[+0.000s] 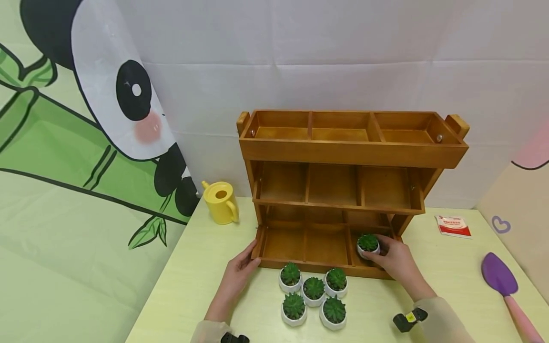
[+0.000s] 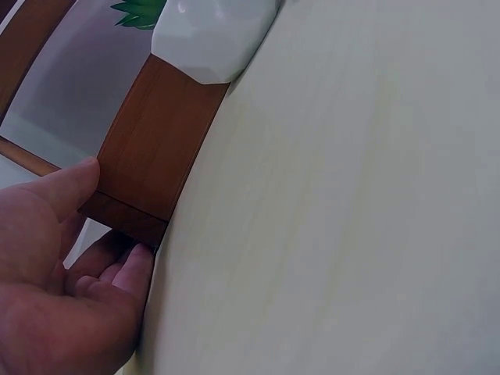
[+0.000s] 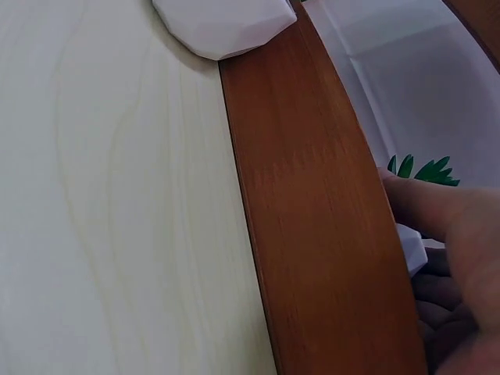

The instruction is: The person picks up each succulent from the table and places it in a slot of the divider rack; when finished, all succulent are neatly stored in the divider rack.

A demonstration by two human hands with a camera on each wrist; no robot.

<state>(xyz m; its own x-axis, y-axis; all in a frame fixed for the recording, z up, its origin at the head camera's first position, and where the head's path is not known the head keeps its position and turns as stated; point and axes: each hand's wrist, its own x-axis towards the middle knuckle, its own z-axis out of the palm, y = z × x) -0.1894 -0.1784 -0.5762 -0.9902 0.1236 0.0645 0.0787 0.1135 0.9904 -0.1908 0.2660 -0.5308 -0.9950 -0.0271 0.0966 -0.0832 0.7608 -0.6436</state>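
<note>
My right hand [image 1: 395, 259] holds a small potted succulent [image 1: 368, 243] by its white pot, inside the right compartment of the bottom tier of a three-tier wooden shelf [image 1: 353, 153]. In the right wrist view, the shelf's front board [image 3: 312, 203] covers part of that pot [image 3: 412, 248]. My left hand [image 1: 237, 274] grips the left front corner of the bottom tier, its thumb [image 2: 74, 183] at the board's edge and the other fingers curled by the corner. Several more succulents [image 1: 314, 288] in white pots stand on the table in front of the shelf.
A yellow watering can [image 1: 221, 204] stands left of the shelf. To its right lie a red and white packet [image 1: 453, 226] and a purple toy shovel [image 1: 500, 274] with a pink handle. The shelf's upper tiers have three compartments each. A white cloth backdrop [image 1: 343, 57] hangs behind.
</note>
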